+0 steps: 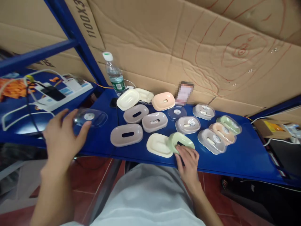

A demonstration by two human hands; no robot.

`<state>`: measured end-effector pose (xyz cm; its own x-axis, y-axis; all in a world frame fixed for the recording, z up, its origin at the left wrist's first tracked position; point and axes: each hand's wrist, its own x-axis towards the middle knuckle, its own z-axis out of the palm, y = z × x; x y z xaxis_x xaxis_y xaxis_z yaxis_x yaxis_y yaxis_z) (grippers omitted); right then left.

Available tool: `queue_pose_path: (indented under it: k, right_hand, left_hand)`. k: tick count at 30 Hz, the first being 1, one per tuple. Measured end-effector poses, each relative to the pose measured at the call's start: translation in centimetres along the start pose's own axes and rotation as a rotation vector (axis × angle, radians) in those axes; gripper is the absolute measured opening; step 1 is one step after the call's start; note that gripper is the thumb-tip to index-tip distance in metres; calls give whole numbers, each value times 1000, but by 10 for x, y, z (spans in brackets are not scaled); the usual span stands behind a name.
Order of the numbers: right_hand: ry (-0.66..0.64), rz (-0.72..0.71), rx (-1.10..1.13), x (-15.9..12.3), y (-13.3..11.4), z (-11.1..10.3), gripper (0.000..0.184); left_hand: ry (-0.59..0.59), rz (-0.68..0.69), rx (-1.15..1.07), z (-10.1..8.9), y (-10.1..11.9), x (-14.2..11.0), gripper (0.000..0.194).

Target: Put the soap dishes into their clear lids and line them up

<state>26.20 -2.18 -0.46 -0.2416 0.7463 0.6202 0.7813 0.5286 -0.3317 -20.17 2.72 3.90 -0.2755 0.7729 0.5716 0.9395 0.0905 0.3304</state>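
Left hand [67, 128]: I am holding thumb and fingers apart around the left end of a clear lid [98, 119]; blur is hiding whether they are gripping. Cream dish [158, 145]: lying left of my right fingertips. Green dish [175, 138]: overlapping it; my right hand [188, 159] is clamping its near rim. Handling, I am judging: light edge pressure, rim steady.

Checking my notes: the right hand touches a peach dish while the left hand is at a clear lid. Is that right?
Not quite: in the head view the right hand touches a green dish, not peach. The left hand is at a clear lid, as noted.
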Motion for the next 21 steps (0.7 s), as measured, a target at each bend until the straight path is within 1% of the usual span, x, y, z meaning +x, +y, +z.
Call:
queue_pose_path:
  k: [1,2,3,5,8,10,12,16,19,21]
  right_hand:
    - [-30,-26,4,3,-5,1,35]
    - [-66,-53,9,7,-11,3,36]
    - [-105,-78,13,11,-16,5,35]
    - [-195,-124,8,20,-27,11,34]
    - [-347,-184,-17,31,-36,20,41]
    - [-412,-211,-14,37,-36,23,41]
    - [-442,-222,2,40,-34,22,42]
    - [-484,-232,19,43,-28,18,54]
    - [-476,-250,75,42,-29,19,61]
    - [-465,-255,117,41,-32,21,62]
  left_hand:
    - [-45,-40,17,6,-11,3,67]
    - [-99,-62,27,13,-17,4,67]
    - [-152,-74,35,21,-20,3,66]
    - [-219,-48,22,34,-17,-2,63]
    - [-210,54,-55,45,-7,-8,56]
    - [-214,98,-119,49,-2,-8,50]
    - [-240,98,-170,52,0,-5,46]
    - [-315,87,-263,59,-1,-1,39]
    - [-399,146,-342,63,-2,-2,35]
    - [-453,186,-377,64,-2,-4,33]
